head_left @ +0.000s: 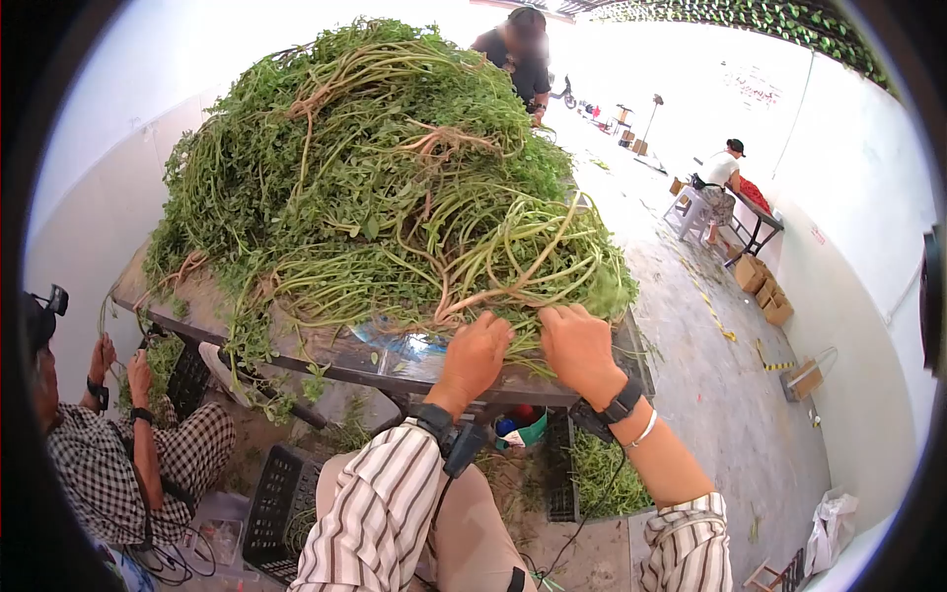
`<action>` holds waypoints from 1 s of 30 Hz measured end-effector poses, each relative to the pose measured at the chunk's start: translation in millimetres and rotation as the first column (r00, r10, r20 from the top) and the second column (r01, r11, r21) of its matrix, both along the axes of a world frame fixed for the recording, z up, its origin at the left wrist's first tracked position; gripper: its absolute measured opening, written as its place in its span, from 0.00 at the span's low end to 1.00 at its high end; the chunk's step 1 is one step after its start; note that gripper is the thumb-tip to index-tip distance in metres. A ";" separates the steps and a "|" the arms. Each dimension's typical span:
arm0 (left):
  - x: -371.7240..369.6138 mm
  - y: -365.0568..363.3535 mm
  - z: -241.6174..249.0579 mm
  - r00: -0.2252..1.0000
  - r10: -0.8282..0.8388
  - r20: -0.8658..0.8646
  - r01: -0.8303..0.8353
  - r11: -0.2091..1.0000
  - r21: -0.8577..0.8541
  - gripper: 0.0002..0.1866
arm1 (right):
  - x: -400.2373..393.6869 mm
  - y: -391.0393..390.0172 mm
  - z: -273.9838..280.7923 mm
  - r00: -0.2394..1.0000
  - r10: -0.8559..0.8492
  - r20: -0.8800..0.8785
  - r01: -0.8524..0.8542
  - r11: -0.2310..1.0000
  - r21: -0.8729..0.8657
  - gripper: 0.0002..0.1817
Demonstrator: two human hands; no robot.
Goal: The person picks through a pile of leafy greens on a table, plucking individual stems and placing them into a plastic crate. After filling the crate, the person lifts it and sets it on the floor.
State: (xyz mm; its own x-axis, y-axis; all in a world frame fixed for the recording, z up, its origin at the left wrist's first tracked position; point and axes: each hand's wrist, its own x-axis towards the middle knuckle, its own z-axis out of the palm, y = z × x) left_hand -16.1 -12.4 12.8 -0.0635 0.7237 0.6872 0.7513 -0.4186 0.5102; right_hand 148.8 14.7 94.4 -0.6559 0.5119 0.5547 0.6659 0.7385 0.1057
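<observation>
A tall heap of leafy green plants (pixel 345 187) with long pale stems and reddish roots covers the table in front of me. My left hand (pixel 472 357) is at the heap's near edge, fingers closed around some plant stems (pixel 518 345). Just to its right, my right hand (pixel 580 347) is also closed, knuckles up, on stems of the same plants. The two hands are a short gap apart, with thin stems running between them. What lies inside the fingers is mostly hidden.
Below the dark table edge (pixel 345 376) stand a black crate (pixel 276 503), a green bucket (pixel 528 431) and another crate of greens (pixel 602 469). A person in checks (pixel 118 464) sits at left; another (pixel 513 59) stands behind the heap. Cardboard boxes (pixel 764 286) are at right.
</observation>
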 end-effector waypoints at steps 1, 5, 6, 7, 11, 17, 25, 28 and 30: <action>-0.1 0.1 -1.9 1.000 -0.013 -0.004 0.013 1.000 0.007 0.06 | 2.0 0.6 1.4 1.000 -0.004 0.026 0.003 0.999 0.041 0.03; 0.4 -0.2 -1.5 1.000 -0.010 -0.016 0.010 1.000 -0.022 0.06 | 5.7 2.5 3.2 0.987 -0.022 0.162 0.011 0.998 0.068 0.03; 0.4 -0.2 -0.3 1.000 -0.009 -0.018 0.009 1.000 -0.019 0.06 | 5.2 3.4 5.5 0.982 -0.026 0.187 0.013 0.997 0.070 0.03; 0.8 -0.6 0.1 1.000 -0.015 -0.020 0.015 1.000 -0.011 0.07 | 4.7 3.9 7.0 0.977 -0.030 0.212 0.015 0.997 0.071 0.03; 0.3 0.8 -1.1 0.999 -0.025 -0.027 0.025 1.000 0.001 0.07 | -0.9 12.3 7.4 0.989 -0.002 0.146 -0.010 0.997 0.077 0.03; 1.8 -1.2 1.3 1.000 -0.002 0.008 0.002 1.000 0.017 0.07 | -11.8 11.8 3.7 0.993 -0.091 -0.077 0.085 0.993 -0.080 0.05; -0.8 1.4 -2.6 0.999 -0.039 0.007 0.039 0.998 0.052 0.07 | 11.2 34.3 0.5 0.884 0.140 -0.445 -0.272 0.930 -0.248 0.09; -0.2 1.3 -4.3 0.999 -0.032 0.009 0.032 0.999 0.034 0.07 | 16.5 32.4 26.1 0.673 -0.212 -0.708 -0.458 0.633 -0.625 0.10; -0.7 1.8 -4.3 1.000 -0.027 0.016 0.026 0.999 0.024 0.07 | 20.2 23.5 40.5 0.650 -0.244 -0.719 -0.474 0.610 -0.635 0.11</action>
State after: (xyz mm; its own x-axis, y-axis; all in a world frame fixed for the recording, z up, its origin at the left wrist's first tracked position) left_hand -16.8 -10.7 8.5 -0.0556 0.7088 0.7033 0.7317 -0.4504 0.5117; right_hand 169.0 38.2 134.8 -0.3394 0.8907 0.3023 0.1458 0.3673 -0.9186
